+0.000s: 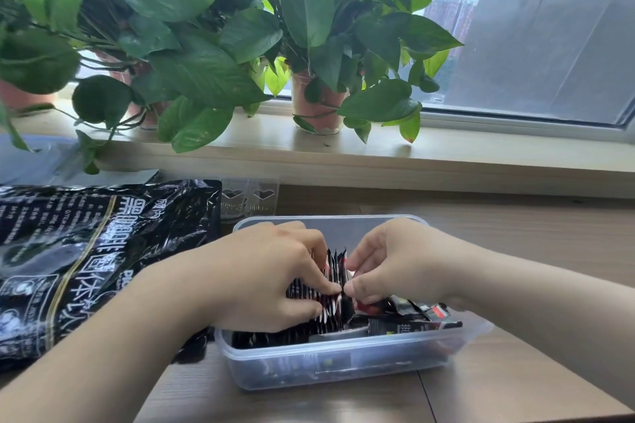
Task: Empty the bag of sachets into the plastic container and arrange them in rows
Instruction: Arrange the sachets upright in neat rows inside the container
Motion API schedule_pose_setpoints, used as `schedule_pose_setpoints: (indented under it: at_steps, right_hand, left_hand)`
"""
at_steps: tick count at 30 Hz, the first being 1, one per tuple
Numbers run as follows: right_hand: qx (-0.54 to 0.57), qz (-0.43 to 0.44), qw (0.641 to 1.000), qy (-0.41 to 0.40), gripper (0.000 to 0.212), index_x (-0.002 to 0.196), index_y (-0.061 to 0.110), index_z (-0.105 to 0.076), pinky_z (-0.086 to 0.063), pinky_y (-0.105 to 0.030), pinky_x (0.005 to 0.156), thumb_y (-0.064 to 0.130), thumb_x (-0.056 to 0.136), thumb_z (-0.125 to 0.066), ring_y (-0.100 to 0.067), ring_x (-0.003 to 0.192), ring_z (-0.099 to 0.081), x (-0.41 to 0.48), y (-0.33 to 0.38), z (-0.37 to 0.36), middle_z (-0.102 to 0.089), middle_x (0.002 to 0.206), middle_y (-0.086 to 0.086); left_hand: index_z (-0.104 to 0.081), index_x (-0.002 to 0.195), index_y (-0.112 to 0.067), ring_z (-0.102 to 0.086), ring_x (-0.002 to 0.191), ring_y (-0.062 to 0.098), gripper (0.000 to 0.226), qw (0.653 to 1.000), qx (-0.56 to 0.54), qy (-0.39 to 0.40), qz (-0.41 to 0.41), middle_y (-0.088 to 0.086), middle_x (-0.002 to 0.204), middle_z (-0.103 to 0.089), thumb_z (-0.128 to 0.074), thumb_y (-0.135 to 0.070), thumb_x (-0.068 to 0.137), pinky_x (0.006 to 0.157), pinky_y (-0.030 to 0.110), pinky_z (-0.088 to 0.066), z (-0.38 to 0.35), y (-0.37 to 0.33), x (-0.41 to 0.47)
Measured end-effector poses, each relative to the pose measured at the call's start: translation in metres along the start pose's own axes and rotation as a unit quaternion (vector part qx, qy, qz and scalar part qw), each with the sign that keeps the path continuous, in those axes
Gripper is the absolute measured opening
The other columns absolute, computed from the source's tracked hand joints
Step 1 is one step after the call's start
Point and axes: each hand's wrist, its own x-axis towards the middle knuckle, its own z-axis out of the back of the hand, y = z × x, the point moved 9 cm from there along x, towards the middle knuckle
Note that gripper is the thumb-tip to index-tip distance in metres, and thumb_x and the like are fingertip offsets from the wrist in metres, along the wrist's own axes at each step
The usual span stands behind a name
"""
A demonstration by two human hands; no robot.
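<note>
Potted plants (192, 55) line the sill behind the desk (515, 244). Bag (86, 257) lies flat at left (apparently emptied). Both hands, left (271, 282) and right (395, 264), pinch upright sachets (330, 288) in the container (343, 367), forming a row; next, loose ones at right need standing.

The left forearm (113, 336) and right forearm (532, 302) are bare right to the picture's edges. The left hand (271, 271) and right hand (395, 261) are bare too.
</note>
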Motion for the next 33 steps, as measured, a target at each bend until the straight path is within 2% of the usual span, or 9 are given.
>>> schedule_pose_setpoints:
  at_steps: [2,4,6,11,15,20,24,28,33]
  right_hand:
    - [-0.024,-0.010,1.000,0.005,0.015,0.086,0.013,-0.074,-0.062,-0.032,0.080,0.025,0.082,-0.081,-0.013,0.072,-0.078,0.004,-0.003,-0.005,-0.080,0.081,-0.007]
    - [-0.041,-0.013,0.999,0.017,0.016,0.088,0.010,-0.076,-0.057,-0.018,0.058,0.026,0.085,-0.078,-0.007,0.061,-0.074,0.006,-0.004,-0.011,-0.079,0.077,-0.006]
    - [-0.050,-0.005,0.999,0.020,0.012,0.088,0.013,-0.077,-0.045,-0.011,0.046,0.025,0.085,-0.078,-0.003,0.049,-0.066,0.008,0.000,-0.013,-0.076,0.068,-0.002]
    - [-0.062,0.016,0.998,0.019,0.012,0.092,0.014,-0.080,-0.035,-0.008,0.035,0.022,0.083,-0.080,-0.001,0.039,-0.056,0.013,0.006,-0.012,-0.067,0.058,0.005]
    - [-0.074,0.048,0.996,0.010,0.015,0.095,0.024,-0.080,-0.038,-0.009,0.039,0.028,0.080,-0.082,0.000,0.038,-0.050,0.012,0.009,-0.012,-0.063,0.053,0.009]
    - [-0.089,0.071,0.993,0.011,0.021,0.097,0.033,-0.080,-0.033,-0.008,0.040,0.035,0.076,-0.083,0.000,0.041,-0.043,0.010,0.013,-0.006,-0.055,0.046,0.015]
    - [-0.101,0.071,0.989,0.080,0.027,0.109,0.032,-0.078,-0.038,-0.006,0.044,0.026,0.082,-0.080,0.005,0.042,-0.054,0.003,0.017,0.000,-0.070,0.059,0.020]
    - [-0.163,0.097,0.981,0.050,0.021,0.100,0.030,-0.079,-0.043,-0.004,0.048,0.015,0.086,-0.075,0.004,0.052,-0.067,0.000,0.028,0.034,-0.070,0.059,0.023]
    - [-0.308,0.154,0.935,0.088,0.022,0.101,0.035,-0.077,-0.037,-0.004,0.047,0.040,0.079,-0.080,0.009,0.052,-0.058,-0.004,0.031,0.019,-0.063,0.059,0.029]
  left_hand:
    - [-0.062,0.127,-0.054,-0.046,0.118,-0.008,0.037,1.000,-0.004,-0.001,-0.006,-0.028,0.130,-0.056,-0.056,-0.050,0.090,0.103,0.026,-0.040,0.000,-0.001,0.001]
    - [-0.061,0.129,-0.052,-0.049,0.126,-0.009,0.041,1.000,-0.025,-0.001,0.002,-0.031,0.137,-0.057,-0.053,-0.047,0.090,0.106,0.024,-0.041,-0.001,0.001,0.001]
    - [-0.060,0.132,-0.048,-0.056,0.124,-0.006,0.044,0.999,-0.054,0.002,0.010,-0.029,0.133,-0.061,-0.049,-0.045,0.089,0.104,0.024,-0.045,-0.003,0.004,0.001]
    - [-0.064,0.126,-0.049,-0.055,0.122,-0.010,0.044,0.998,-0.058,0.014,-0.001,-0.033,0.130,-0.061,-0.051,-0.037,0.085,0.101,0.023,-0.048,-0.003,0.000,0.002]
    - [-0.060,0.131,-0.043,-0.056,0.119,-0.004,0.050,0.999,-0.038,-0.007,0.006,-0.027,0.131,-0.062,-0.048,-0.038,0.082,0.100,0.025,-0.047,0.001,0.001,0.001]
    - [-0.043,0.136,-0.063,-0.044,0.119,-0.006,0.052,0.999,0.000,0.043,0.016,-0.029,0.132,-0.047,-0.042,-0.042,0.089,0.104,0.023,-0.037,-0.007,0.003,0.004]
    - [-0.040,0.134,-0.069,-0.034,0.120,-0.006,0.048,0.996,0.010,0.081,0.029,-0.029,0.128,-0.039,-0.040,-0.043,0.094,0.108,0.030,-0.033,-0.015,0.009,0.006]
    - [-0.046,0.134,-0.062,-0.028,0.128,-0.006,0.050,0.996,0.018,0.085,0.023,-0.033,0.139,-0.034,-0.036,-0.045,0.088,0.113,0.033,-0.031,-0.016,0.008,0.007]
    - [-0.051,0.134,-0.058,-0.024,0.128,-0.016,0.056,0.994,0.011,0.107,0.007,-0.046,0.150,-0.028,-0.032,-0.040,0.085,0.111,0.033,-0.032,-0.020,0.006,0.010]
